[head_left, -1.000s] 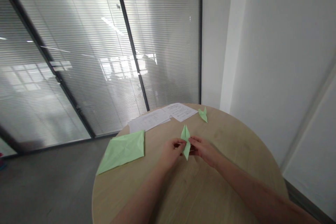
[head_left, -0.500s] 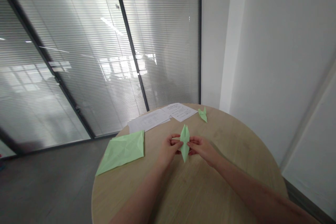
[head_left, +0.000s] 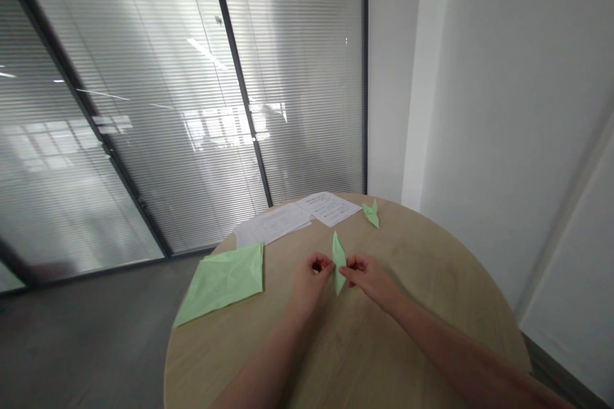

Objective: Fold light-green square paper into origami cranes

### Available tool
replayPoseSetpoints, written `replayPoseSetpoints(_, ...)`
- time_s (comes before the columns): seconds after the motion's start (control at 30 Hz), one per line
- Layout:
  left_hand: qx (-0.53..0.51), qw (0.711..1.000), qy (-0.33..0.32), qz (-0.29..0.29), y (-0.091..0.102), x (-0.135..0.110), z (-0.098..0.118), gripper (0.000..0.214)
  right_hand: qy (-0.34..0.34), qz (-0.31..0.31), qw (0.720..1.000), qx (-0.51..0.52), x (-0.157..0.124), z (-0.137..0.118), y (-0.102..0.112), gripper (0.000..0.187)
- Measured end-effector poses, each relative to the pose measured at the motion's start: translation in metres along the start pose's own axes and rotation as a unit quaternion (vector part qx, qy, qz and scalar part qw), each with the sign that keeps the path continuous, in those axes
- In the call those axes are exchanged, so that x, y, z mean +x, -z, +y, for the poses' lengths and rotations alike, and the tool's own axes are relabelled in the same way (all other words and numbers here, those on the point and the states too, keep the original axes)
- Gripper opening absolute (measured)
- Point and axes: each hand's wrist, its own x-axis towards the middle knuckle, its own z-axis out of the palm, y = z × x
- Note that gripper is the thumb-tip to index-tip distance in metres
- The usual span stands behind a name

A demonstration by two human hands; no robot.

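Between my two hands, above the middle of the round table, a narrow folded piece of light green paper [head_left: 338,255] stands with a point at top and bottom. My left hand [head_left: 311,276] pinches its left edge between thumb and curled fingers. On the other side my right hand [head_left: 367,276] grips the right edge, its thumb on the near face. How the layers lie behind the fingers is hidden. Farther back on the right sits a finished-looking green origami figure [head_left: 371,213], apart from both hands.
Creased green paper sheets [head_left: 225,281] lie stacked at the table's left edge. Printed white sheets [head_left: 273,223] spread along the far edge. The wooden round table [head_left: 432,307] stands near a white wall [head_left: 503,108] and a glass partition with blinds [head_left: 307,77].
The folded paper has turned in my hands and now looks narrower, with a single top point where two showed before. Both hands stay on it, and their grip has shifted slightly.
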Motion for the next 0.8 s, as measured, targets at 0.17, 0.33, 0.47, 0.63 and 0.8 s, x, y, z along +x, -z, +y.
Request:
replayPoseSetpoints(0.17, -0.037, 0.997, 0.044, -0.051, -0.003, -0.005, 0.006, 0.021, 0.058, -0.007, 0.997, -0.052, -0.002, -0.006, 0.000, 0.018)
replayPoseSetpoints(0.33, -0.087, 0.991, 0.059, -0.077, -0.003, -0.008, 0.011, 0.038, 0.057, -0.018, 0.998, -0.028, -0.002, -0.008, 0.000, 0.019)
replayPoseSetpoints(0.47, -0.123, 0.985, 0.063, -0.106, -0.002, -0.007, 0.008, 0.036, 0.021, -0.014, 1.000, -0.013, 0.001, 0.002, 0.001, 0.023)
replayPoseSetpoints(0.63, -0.137, 0.984, 0.074, -0.081, -0.002, -0.003, 0.003, 0.038, -0.003, -0.011, 0.999, 0.036, 0.004, 0.009, 0.001, 0.024)
replayPoseSetpoints(0.8, -0.163, 0.982, 0.076, -0.058, -0.001, -0.003, 0.002, 0.050, -0.014, 0.010, 0.995, 0.098, 0.003, 0.004, -0.001, 0.030)
